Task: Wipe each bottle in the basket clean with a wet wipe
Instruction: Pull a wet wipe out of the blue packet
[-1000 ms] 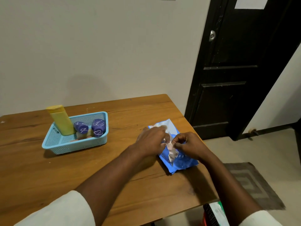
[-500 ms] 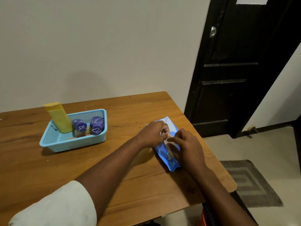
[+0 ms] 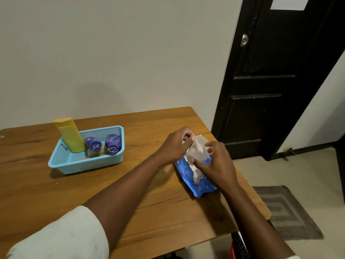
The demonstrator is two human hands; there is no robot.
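Over at the table's [image 3: 56, 193] three o'clock end, both hands work a blue wipe packet [image 3: 200, 184] lying close to the right edge. The left hand [image 3: 174, 146] pinches the upper corner of a white wet wipe [image 3: 198, 148] between thumb and forefinger, the other fingers curled. The right hand [image 3: 217, 163] grips the wipe's lower part, fingers spread over the packet's opening. Well apart, toward nine o'clock, a light blue basket [image 3: 87, 163] sits back from the near edge, holding an upright yellow bottle [image 3: 70, 135] at its far left corner and two purple-capped bottles [image 3: 103, 145] beside it. Bare wood lies open between basket and packet. A black door [image 3: 270, 71] stands at one o'clock.
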